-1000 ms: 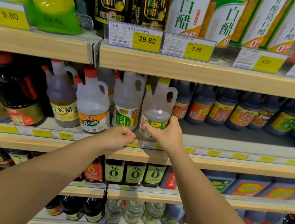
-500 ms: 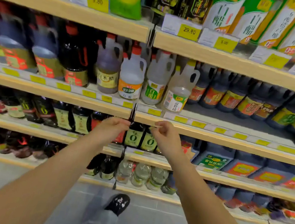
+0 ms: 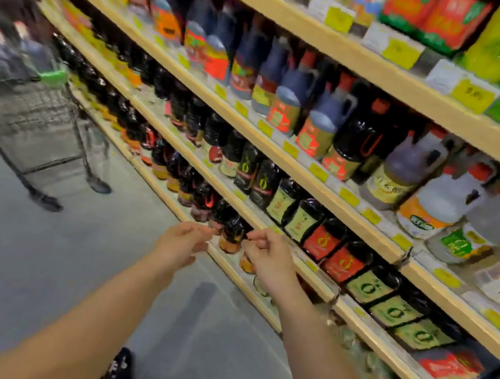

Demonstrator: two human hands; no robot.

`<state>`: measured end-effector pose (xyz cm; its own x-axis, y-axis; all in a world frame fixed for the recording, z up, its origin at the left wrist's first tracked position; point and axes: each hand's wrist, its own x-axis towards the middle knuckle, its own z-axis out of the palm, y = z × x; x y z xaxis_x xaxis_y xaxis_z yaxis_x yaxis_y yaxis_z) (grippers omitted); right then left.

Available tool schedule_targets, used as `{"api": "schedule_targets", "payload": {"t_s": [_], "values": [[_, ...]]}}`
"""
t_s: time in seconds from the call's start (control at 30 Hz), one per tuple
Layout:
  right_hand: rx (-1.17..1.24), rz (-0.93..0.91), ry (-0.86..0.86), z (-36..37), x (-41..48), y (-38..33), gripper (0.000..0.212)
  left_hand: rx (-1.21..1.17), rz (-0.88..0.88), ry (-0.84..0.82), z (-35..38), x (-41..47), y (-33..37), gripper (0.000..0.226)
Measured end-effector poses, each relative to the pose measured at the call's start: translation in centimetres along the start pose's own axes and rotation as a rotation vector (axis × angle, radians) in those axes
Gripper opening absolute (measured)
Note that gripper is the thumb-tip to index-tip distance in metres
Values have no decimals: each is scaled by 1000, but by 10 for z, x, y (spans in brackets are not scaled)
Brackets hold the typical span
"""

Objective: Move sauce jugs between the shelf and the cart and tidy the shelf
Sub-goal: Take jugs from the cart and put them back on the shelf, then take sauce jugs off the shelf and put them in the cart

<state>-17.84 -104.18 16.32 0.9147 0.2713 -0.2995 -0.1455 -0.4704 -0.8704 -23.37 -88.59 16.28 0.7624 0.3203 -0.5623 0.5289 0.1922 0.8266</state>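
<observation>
The left hand and right hand are held out close together, fingers loosely curled, nothing gripped. The sauce jugs are left standing on the shelf, well above the fingers (the cart is seen far left, blurred)

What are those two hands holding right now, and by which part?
Nothing. The left hand and the right hand are both empty, loosely curled in mid-air.

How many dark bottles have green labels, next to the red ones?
3 green-label bottles, side by side just right of the red-label bottles: the first, the middle one, the last. More may hide behind them.
</observation>
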Motion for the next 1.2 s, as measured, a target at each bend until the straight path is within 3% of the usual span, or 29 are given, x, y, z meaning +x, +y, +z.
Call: {"api": "schedule_targets", "payload": {"t_s": [0.43,0.73,1.03,1.2], "values": [[79,-167,-255,261,125,-162,18,-169,90,398,-299,82,67,7],[8,-139,-345,348,247,-234,24,-255,101,494,-396,182,116,5],[-126,-240,-526,434,388,-319,38,-446,24,608,-465,282,165,6],[-192,-274,-620,501,442,-364,31,-547,47,726,-524,318,195,5]]}}
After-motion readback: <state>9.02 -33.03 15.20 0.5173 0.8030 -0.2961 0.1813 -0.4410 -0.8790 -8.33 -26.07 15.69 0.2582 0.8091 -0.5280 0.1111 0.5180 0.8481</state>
